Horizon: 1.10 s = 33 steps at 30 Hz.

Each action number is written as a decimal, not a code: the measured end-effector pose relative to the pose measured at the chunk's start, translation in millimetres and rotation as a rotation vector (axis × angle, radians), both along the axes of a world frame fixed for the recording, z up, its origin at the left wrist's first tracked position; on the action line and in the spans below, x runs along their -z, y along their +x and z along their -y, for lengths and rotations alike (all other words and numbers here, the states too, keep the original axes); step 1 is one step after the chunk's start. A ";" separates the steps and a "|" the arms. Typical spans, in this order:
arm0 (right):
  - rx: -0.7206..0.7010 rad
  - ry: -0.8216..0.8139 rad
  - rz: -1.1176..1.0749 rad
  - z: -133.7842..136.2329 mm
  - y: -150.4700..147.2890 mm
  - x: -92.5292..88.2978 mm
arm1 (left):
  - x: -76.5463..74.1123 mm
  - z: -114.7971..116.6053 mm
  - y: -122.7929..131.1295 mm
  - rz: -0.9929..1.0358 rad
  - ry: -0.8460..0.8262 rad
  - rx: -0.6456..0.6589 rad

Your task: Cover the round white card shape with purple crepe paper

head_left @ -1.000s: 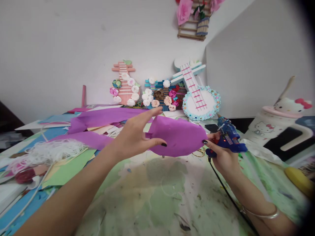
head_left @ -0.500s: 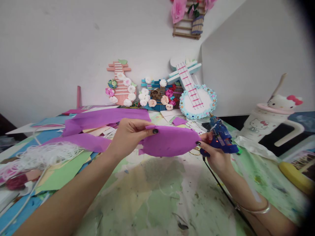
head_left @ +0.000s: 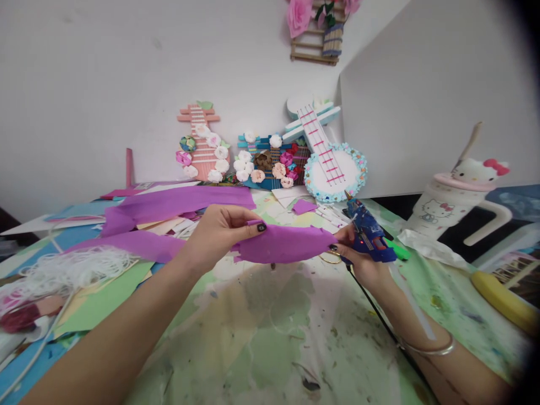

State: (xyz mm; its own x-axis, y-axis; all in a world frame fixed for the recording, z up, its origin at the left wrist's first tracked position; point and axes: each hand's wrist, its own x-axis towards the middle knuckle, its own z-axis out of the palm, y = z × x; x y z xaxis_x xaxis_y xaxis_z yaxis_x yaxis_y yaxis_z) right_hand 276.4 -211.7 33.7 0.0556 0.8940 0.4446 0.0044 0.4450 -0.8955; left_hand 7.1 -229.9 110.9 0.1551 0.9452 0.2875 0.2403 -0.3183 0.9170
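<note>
A purple piece of paper [head_left: 287,244] is stretched between my two hands above the table. My left hand [head_left: 223,233] pinches its left end, thumb on top. At the right end, the thumb and a finger of my right hand [head_left: 358,256] pinch the paper's edge. That same hand also holds a dark blue glue gun [head_left: 371,233], its nozzle pointing up and away and a small red light lit. A black cord runs from the glue gun down past my right wrist.
Purple strips [head_left: 181,205], green sheets [head_left: 95,298] and white string [head_left: 80,267] lie left. Flower-decorated instrument models [head_left: 206,157] and a white-and-blue one [head_left: 333,169] stand against the wall. A white cup [head_left: 442,208] and a yellow object [head_left: 502,298] are right.
The purple paper has tilted, so less of its face shows and it looks narrower. My right hand and the glue gun have shifted slightly left, along with the whole view.
</note>
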 end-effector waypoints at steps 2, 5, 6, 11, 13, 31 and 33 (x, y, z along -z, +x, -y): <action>0.014 -0.014 0.034 -0.4 2.7 1.3 | -1.0 1.6 -0.3 -0.010 -0.019 0.006; 0.005 -0.032 0.058 -1.1 5.2 3.3 | -3.1 4.7 -0.4 -0.032 -0.027 0.001; 0.005 -0.034 0.060 -1.5 5.5 3.9 | -3.5 5.3 -0.5 -0.037 -0.032 0.000; 0.032 -0.040 0.046 -3.1 5.3 5.2 | -2.4 3.8 -1.5 -0.032 -0.085 0.026; 0.029 -0.030 0.062 -2.8 5.3 4.6 | -1.6 2.5 -2.0 -0.006 -0.104 0.051; -0.050 0.020 0.205 -0.4 11.6 -1.8 | -7.1 8.8 -4.0 -0.232 -0.157 0.276; -0.051 0.042 0.238 0.0 11.9 -2.4 | -7.9 9.3 -3.3 -0.243 -0.178 0.301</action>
State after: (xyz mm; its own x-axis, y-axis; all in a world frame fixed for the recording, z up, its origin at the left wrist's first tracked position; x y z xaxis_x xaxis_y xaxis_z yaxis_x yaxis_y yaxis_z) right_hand 288.2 -211.7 36.1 -0.1003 0.8733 0.4767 0.1898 0.4871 -0.8525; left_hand 3.8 -239.1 118.7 0.4746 0.8791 0.0447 0.3772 -0.2490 0.8921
